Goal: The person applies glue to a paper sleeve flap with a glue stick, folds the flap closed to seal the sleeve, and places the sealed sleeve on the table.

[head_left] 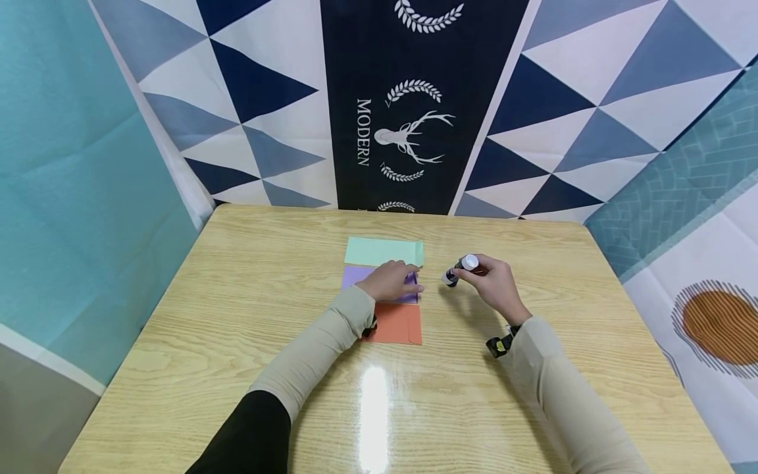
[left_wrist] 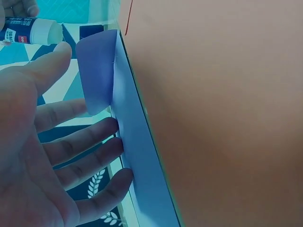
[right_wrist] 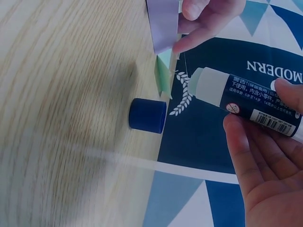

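Observation:
A purple envelope [head_left: 355,275] lies on the table between a mint-green envelope [head_left: 379,250] and an orange envelope [head_left: 398,324]. Over the purple one is my left hand [head_left: 391,281], its fingers fairly straight and fingertips at the envelope's edge. The purple flap [left_wrist: 97,71] stands raised beside the left thumb and index finger in the left wrist view. To the right, my right hand [head_left: 494,283] pinches an uncapped glue stick [right_wrist: 258,104] between thumb and fingers, its pale tip pointing toward the envelopes. The dark blue cap [right_wrist: 147,116] stands on the table below it.
The wooden table [head_left: 237,316] has a glossy light reflection near its front. Behind it hangs a patterned cloth [head_left: 403,131] with triangles and a deer head. Teal cloth [head_left: 89,164] borders the left side, and another patterned cloth [head_left: 699,263] the right.

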Action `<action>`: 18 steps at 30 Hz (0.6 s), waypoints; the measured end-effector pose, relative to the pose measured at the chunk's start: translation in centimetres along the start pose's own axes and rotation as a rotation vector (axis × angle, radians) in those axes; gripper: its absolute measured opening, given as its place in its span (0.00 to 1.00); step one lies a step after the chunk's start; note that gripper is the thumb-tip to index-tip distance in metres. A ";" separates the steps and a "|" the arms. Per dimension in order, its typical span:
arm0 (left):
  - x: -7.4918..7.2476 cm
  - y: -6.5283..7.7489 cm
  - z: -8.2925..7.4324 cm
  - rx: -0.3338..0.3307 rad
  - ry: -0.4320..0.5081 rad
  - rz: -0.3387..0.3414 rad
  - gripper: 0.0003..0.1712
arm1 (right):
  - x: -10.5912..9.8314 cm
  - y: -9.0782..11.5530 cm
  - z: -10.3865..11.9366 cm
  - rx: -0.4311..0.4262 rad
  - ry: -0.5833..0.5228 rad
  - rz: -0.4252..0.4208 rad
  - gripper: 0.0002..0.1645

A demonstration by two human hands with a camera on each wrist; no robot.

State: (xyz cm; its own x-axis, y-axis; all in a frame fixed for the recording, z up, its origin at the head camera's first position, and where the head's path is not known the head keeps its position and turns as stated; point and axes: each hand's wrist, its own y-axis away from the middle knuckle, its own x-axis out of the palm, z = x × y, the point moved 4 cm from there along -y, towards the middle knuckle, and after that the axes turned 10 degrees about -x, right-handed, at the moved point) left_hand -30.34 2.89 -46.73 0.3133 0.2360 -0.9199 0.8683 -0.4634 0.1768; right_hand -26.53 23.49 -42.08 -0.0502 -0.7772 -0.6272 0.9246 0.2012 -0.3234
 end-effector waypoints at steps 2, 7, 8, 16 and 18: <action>0.0 0.0 0.1 -0.004 0.007 -0.007 0.34 | 0.0 0.0 0.0 -0.004 0.003 0.002 0.17; 0.1 -0.1 0.1 -0.014 0.019 -0.026 0.28 | 0.2 -0.1 0.0 -0.004 0.001 0.006 0.17; 0.0 -0.1 0.1 -0.014 0.019 -0.029 0.26 | 0.2 -0.1 0.0 -0.004 0.000 0.006 0.17; 0.1 -0.2 0.0 -0.044 0.010 -0.031 0.23 | 0.5 -0.3 0.1 -0.001 -0.006 0.014 0.19; 0.1 -0.2 0.0 -0.047 -0.005 -0.035 0.19 | 0.6 -0.3 0.0 -0.002 -0.009 0.015 0.19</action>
State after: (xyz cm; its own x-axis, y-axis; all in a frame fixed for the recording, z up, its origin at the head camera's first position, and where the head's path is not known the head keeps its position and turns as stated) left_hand -30.50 3.01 -46.84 0.2807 0.2474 -0.9273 0.8958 -0.4144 0.1606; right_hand -26.83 22.95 -42.30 -0.0326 -0.7793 -0.6258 0.9246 0.2143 -0.3150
